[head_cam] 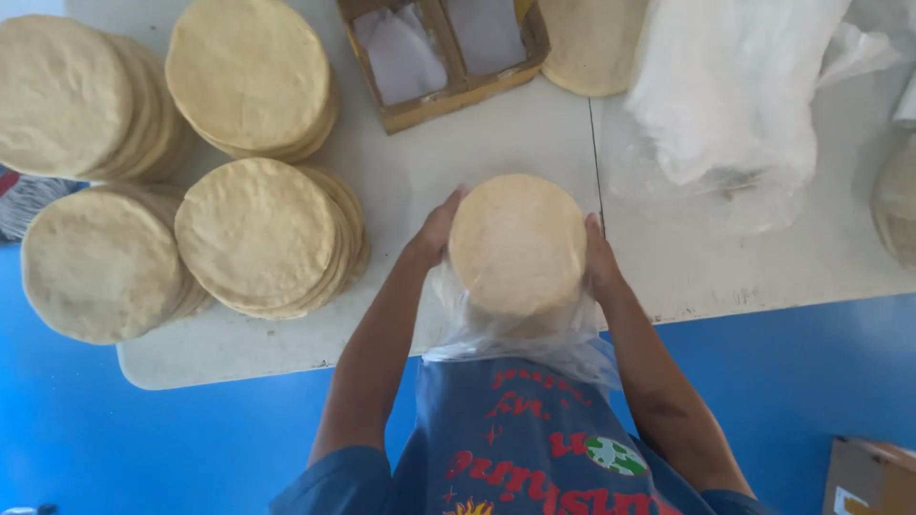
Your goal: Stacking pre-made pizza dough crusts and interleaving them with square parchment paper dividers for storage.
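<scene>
**Bagging a stack of flatbreads, both hands on the sides**

Left hand (434,232) cupped against the left edge of a stack of round flatbreads (517,243), right hand (601,262) pressed to the right edge, fingers curled around the rim rather than spread flat. Stack held above the near edge of the white tabletop (458,153), close to the body, with a clear plastic bag (515,334) gathered around its lower part and hanging down toward the blue apron.

To do this well, probably: keep even pressure from both sides so the discs stay aligned; keep the stack level, since a tilt could let the top rounds slide; keep the film loose beneath, not snagged on an edge, as such thin bread likely cracks if squeezed hard.

Containers: clear bag holding only the bottom of the stack, top disc bare and exposed. Shallow brown cardboard tray (448,57) at the far side, divided in two, each half holding pale sheets, paper or film, cannot tell which. Large pile of white plastic bags (725,86) to the right, contents not visible.

Four loose stacks of flatbreads (253,238) at left on the tabletop, unbagged, touching or just beside one another. More rounds partly in view at the far and right edges.
</scene>
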